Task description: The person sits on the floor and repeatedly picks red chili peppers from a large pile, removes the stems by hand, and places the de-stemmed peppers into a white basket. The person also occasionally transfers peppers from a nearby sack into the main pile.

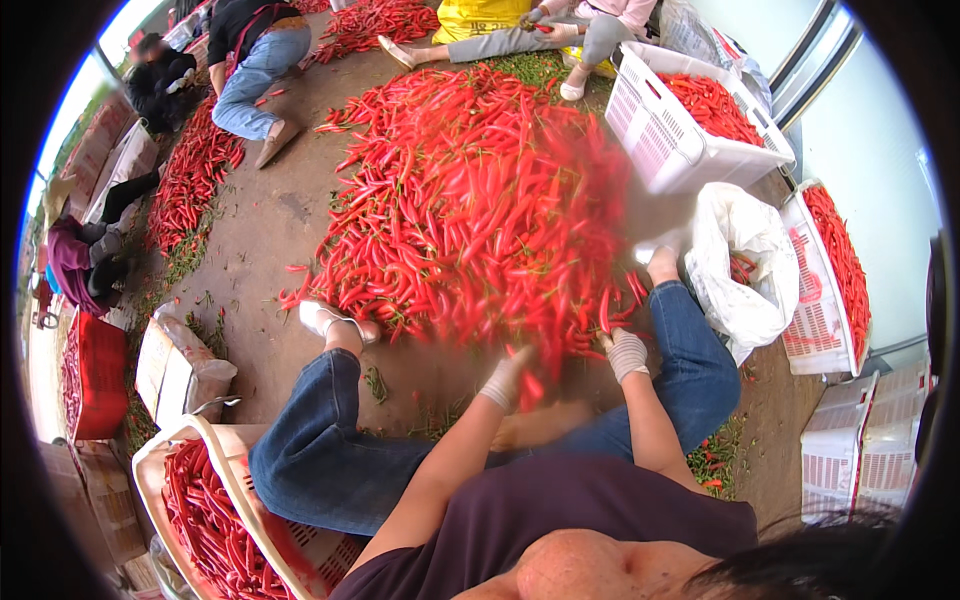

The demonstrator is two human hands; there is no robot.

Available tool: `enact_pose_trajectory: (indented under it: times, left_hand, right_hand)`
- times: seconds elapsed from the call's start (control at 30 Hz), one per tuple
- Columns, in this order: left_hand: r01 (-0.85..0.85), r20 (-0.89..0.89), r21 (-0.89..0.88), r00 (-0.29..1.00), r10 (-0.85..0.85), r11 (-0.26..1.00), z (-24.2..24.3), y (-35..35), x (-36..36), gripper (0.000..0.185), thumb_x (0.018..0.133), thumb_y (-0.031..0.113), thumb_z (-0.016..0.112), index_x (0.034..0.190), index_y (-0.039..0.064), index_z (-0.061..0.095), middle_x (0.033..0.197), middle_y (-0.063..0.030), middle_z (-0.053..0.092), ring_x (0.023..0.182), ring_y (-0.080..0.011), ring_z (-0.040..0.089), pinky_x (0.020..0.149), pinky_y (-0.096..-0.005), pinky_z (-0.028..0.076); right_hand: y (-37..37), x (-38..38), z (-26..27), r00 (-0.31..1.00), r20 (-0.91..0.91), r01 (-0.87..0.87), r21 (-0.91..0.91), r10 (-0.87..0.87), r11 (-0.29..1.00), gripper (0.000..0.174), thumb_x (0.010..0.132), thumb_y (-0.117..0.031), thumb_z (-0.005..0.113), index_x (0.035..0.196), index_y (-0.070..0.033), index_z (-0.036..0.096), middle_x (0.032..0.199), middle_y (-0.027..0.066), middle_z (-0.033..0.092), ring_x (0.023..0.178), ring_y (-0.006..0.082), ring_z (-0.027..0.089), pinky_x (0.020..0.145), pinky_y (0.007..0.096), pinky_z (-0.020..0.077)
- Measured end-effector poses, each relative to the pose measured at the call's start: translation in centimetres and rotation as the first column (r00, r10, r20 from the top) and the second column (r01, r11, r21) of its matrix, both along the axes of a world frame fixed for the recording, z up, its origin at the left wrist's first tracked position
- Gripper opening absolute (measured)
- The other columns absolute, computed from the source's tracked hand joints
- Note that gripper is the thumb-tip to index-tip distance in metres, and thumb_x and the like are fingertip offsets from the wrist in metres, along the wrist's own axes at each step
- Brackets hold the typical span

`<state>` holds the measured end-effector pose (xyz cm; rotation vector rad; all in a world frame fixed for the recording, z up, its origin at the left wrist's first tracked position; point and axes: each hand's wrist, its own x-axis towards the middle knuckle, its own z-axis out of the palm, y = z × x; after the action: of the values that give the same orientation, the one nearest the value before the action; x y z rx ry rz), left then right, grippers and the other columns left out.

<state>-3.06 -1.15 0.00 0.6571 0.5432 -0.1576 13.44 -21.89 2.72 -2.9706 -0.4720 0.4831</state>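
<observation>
A broad heap of red chili peppers [457,210], some with green stems, lies on the floor between my outstretched legs. At the heap's near edge, my left hand [508,379] in a pale knit glove is closed around a few red chilies [530,388], blurred. My right hand [624,354], gloved alike with bare fingertips, pinches a single red chili [604,311] that points away from me. Both hands are low over the floor, a short distance apart. How many chilies the left hand has cannot be made out.
Left of me stands a white crate of chilies [217,517]. On my right are a white sack [742,262] and two filled crates [697,112] [825,277]. Green stems [720,457] litter the floor. A co-worker's legs [510,49] border the heap's far side; others sit at left.
</observation>
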Motion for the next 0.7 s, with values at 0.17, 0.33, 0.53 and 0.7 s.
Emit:
enact_pose_trajectory:
  times: [0.17, 0.33, 0.53, 0.7]
  left_hand:
    - [0.185, -0.055, -0.156, 0.979, -0.195, 0.97, -1.5, -2.0, -0.1, 0.05, 0.086, 0.042, 0.065, 0.116, 0.004, 0.054, 0.083, -0.0132, 0.062, 0.059, -0.0257, 0.06, 0.049, -0.0393, 0.053]
    - [-0.006, -0.313, -0.235, 0.947, -0.07, 0.972, -1.7, 0.6, -0.9, 0.029, 0.088, 0.036, 0.062, 0.104, 0.014, 0.055, 0.077, -0.005, 0.057, 0.062, -0.0213, 0.056, 0.055, -0.0397, 0.049]
    - [-0.127, -0.211, -0.372, 0.976, 0.05, 0.919, -1.9, 1.0, -0.9, 0.02, 0.084, 0.025, 0.064, 0.089, 0.006, 0.059, 0.068, -0.0059, 0.055, 0.063, -0.0231, 0.057, 0.058, -0.0368, 0.05]
    - [-0.022, -0.313, 0.005, 0.95, 0.023, 1.0, -1.1, 1.0, -1.2, 0.023, 0.084, 0.024, 0.064, 0.094, 0.004, 0.061, 0.065, -0.0066, 0.055, 0.057, -0.0216, 0.057, 0.055, -0.0348, 0.05]
  right_hand:
    - [2.4, -8.8, 0.5, 0.751, -0.06, -0.628, 0.242, 0.657, 0.74, 0.043, 0.09, -0.046, 0.05, 0.084, -0.005, 0.061, 0.071, 0.0188, 0.064, 0.07, 0.0373, 0.063, 0.064, 0.0481, 0.0486]
    - [3.4, -12.6, 0.9, 0.647, -0.073, -0.663, 0.438, 0.759, 0.608, 0.025, 0.089, -0.035, 0.051, 0.09, -0.011, 0.059, 0.063, 0.0136, 0.06, 0.061, 0.0332, 0.063, 0.059, 0.0441, 0.0492]
    - [3.6, -2.7, -1.6, 0.986, 0.052, -0.152, -0.082, 0.156, 0.985, 0.039, 0.081, -0.033, 0.066, 0.117, -0.02, 0.06, 0.127, 0.0109, 0.053, 0.114, 0.0295, 0.052, 0.092, 0.0476, 0.0428]
    - [5.2, -1.6, -6.1, 0.998, 0.051, -0.047, -0.001, 0.047, 0.999, 0.049, 0.075, -0.052, 0.069, 0.112, -0.019, 0.067, 0.149, 0.0104, 0.033, 0.135, 0.0312, 0.031, 0.108, 0.0509, 0.0264]
